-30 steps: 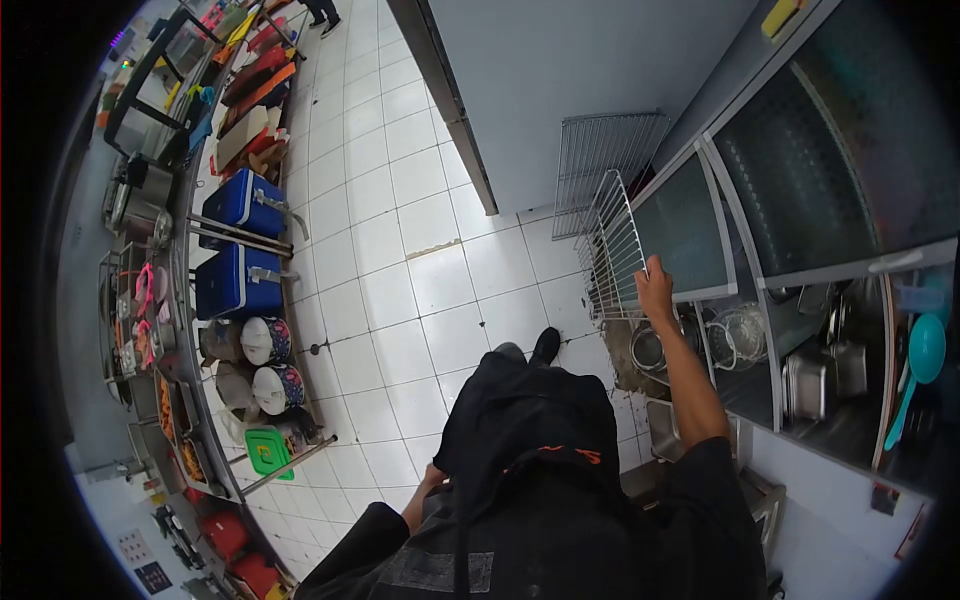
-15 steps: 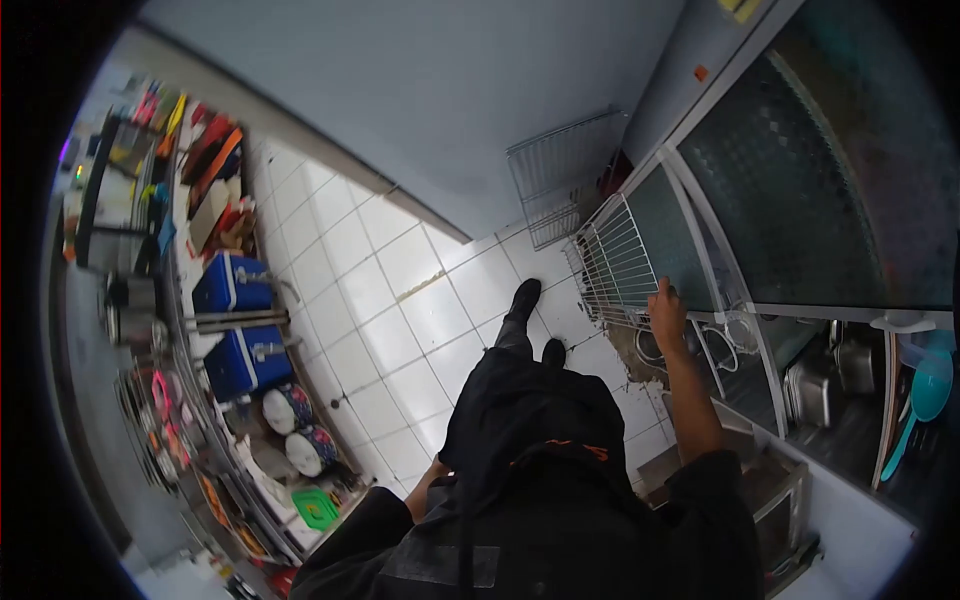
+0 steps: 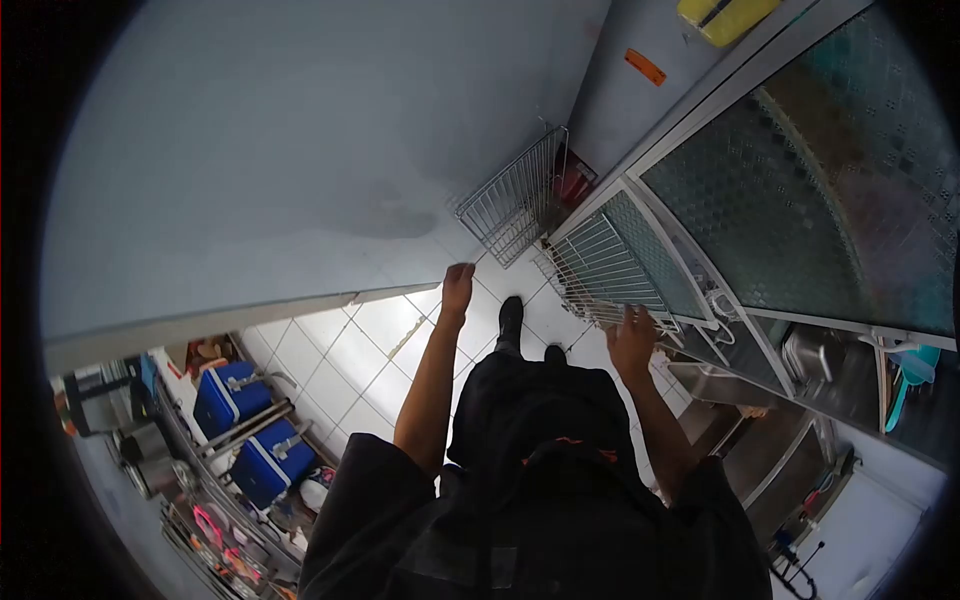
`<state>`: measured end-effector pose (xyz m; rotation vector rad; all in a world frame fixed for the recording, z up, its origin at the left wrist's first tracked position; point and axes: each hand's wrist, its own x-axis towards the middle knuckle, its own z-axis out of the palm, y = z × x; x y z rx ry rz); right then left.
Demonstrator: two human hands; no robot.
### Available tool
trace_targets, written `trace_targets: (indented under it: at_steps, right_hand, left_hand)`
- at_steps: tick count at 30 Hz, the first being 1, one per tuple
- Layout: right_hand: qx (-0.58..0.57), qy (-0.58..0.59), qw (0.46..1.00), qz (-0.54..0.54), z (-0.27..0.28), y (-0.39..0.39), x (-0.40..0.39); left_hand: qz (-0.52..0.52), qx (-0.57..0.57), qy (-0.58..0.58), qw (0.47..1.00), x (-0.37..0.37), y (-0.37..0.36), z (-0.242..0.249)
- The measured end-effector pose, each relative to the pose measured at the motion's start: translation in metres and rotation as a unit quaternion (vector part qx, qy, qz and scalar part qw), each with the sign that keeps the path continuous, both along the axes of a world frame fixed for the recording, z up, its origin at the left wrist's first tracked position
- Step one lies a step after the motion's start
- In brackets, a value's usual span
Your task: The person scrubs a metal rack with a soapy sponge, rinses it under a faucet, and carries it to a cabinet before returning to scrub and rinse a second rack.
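My right hand (image 3: 631,342) is closed on the near edge of a white wire rack (image 3: 605,268), which leans at a slant beside the glass-doored cabinet. My left hand (image 3: 458,288) is stretched forward over the floor, near the grey wall. Its fingers look loosely bent and apart, with nothing visible in them. Beyond it, a metal wire basket or shelf (image 3: 515,200) stands against that wall, not touched by either hand as far as I can see.
Patterned glass doors (image 3: 800,190) rise at right, above a shelf with metal pans (image 3: 812,355) and a turquoise ladle (image 3: 897,405). Blue boxes (image 3: 235,400) line the left counter. A metal stand (image 3: 735,430) is at lower right. White tiles (image 3: 345,365) cover the floor.
My left hand has come up from my side and reached forward. My right hand stays on the rack's edge. The view has shifted, showing more of the grey wall.
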<state>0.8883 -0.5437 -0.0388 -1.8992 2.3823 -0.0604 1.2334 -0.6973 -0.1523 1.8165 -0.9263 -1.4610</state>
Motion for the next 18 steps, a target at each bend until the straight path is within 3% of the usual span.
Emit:
trace_targets:
  at_steps: [3,5,7,11,12,14,18]
  right_hand:
    - [0.02,-0.078,0.997,-0.008,-0.037,0.007,0.008]
    - [0.04,-0.144,0.988,-0.044,-0.056,0.01,0.013]
    - [0.082,-0.17,0.976,-0.104,-0.064,0.007,0.013]
    - [0.043,-0.246,0.963,-0.098,-0.069,0.008,0.008]
    - [0.035,-0.258,0.961,-0.092,-0.069,0.006,0.007]
    - [0.028,-0.274,0.958,-0.085,-0.067,0.008,0.007]
    - [0.058,-0.299,0.942,-0.142,-0.063,0.019,0.01]
  left_hand:
    - [-0.058,-0.17,-0.084,0.98,-0.036,-0.038,0.041]
    - [-0.124,-0.316,-0.219,0.915,-0.056,-0.053,0.083]
    - [-0.121,-0.382,-0.293,0.868,-0.074,-0.067,0.127]
    - [-0.157,-0.341,-0.441,0.815,-0.087,-0.109,0.12]
    - [-0.207,-0.254,-0.434,0.839,-0.089,-0.118,0.112]
    - [-0.248,-0.243,-0.456,0.82,-0.093,-0.127,0.08]
    - [-0.273,-0.209,-0.497,0.797,-0.109,-0.142,0.07]
